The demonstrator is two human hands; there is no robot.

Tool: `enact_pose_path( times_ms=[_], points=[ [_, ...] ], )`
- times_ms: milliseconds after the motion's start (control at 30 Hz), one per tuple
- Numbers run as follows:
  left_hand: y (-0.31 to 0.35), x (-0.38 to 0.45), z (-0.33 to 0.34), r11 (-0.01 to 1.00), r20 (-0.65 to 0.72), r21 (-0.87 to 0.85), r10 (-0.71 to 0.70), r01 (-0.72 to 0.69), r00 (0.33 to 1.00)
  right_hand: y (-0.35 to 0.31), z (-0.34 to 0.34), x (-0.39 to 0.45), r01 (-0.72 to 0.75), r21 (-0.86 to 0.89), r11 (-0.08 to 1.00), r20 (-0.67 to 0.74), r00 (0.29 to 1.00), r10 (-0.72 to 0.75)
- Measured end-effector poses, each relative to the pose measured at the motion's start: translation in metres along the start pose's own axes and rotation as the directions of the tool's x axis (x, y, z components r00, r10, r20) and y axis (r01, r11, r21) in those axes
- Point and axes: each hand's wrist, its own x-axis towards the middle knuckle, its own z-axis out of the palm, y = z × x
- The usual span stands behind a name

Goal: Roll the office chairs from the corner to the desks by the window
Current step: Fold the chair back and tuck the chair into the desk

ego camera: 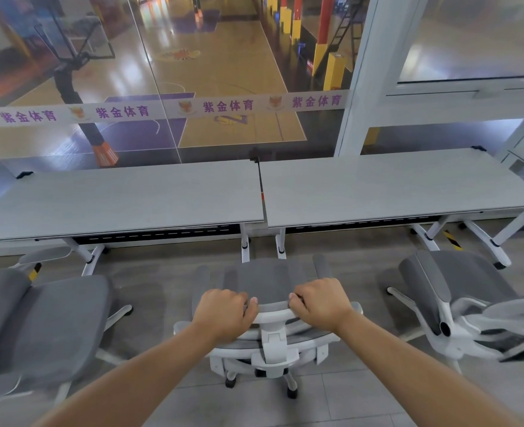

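Observation:
A grey office chair with a white frame (272, 280) stands in front of me, facing the gap between two grey desks. My left hand (223, 314) and my right hand (320, 302) both grip the top of its backrest, one at each side of the white headrest bracket. The left desk (122, 200) and the right desk (393, 186) run side by side along the glass window. A second grey chair (54, 322) stands at the left desk. A third one (457, 291) stands at the right desk, turned sideways.
The glass wall (192, 72) behind the desks overlooks a basketball court. White desk legs (245, 245) on castors stand under the desk edges. Grey tiled floor (162, 285) lies between the chairs. A white pillar (362, 87) rises behind the right desk.

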Motion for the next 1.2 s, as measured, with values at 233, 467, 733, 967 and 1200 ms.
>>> enact_pose_path(
  times_ms=[233, 467, 733, 967, 1200],
  points=[
    [-0.0005, -0.0008, -0.0002, 1.0, -0.007, -0.021, -0.007, 0.007, 1.0, 0.0008, -0.0023, 0.0019, 0.0, 0.007, 1.0, 0.016, 1.0, 0.0],
    [0.0004, 0.0008, 0.0009, 0.999, -0.032, -0.048, -0.003, 0.002, 0.999, 0.0023, -0.002, 0.0018, 0.0, -0.001, 1.0, 0.021, 1.0, 0.0],
    [0.0026, 0.0002, 0.0011, 0.998, -0.024, -0.056, -0.008, 0.007, 1.0, 0.0045, -0.0008, 0.0023, 0.002, 0.013, 1.0, 0.01, 1.0, -0.002],
    [-0.0009, 0.0021, -0.0014, 0.999, -0.023, -0.036, 0.005, -0.006, 1.0, 0.0018, 0.0008, 0.0012, -0.007, 0.011, 1.0, 0.014, 1.0, 0.007],
    [-0.0061, 0.0016, 0.0013, 0.999, -0.013, -0.032, -0.013, 0.013, 1.0, -0.0034, 0.0002, 0.0009, -0.009, 0.007, 1.0, 0.019, 1.0, 0.009]
  ],
)
